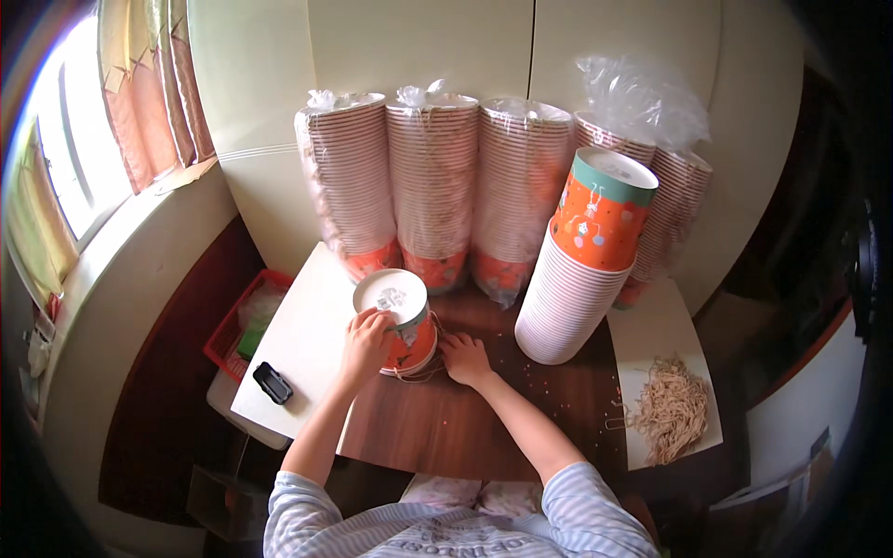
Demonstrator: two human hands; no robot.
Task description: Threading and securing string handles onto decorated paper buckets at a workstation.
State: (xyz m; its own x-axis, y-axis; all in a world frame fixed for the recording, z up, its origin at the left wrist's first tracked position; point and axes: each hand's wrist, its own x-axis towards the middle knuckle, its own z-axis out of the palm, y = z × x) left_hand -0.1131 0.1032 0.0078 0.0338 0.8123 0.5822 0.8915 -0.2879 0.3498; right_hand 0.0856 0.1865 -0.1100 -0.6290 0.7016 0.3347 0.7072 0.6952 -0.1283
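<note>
Cup [404, 350] inverted on surface [437, 428]; bare room toward front edge. Left hand [369, 342] bent against cup; right hand [465, 358] beside base, at string [409, 377]. Contact partly hidden; cannot tell either grip.

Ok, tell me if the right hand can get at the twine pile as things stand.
Probably yes: the right hand is beside the orange cup, and the way to the twine pile looks free, passing just in front of the tall cup stack.
</note>
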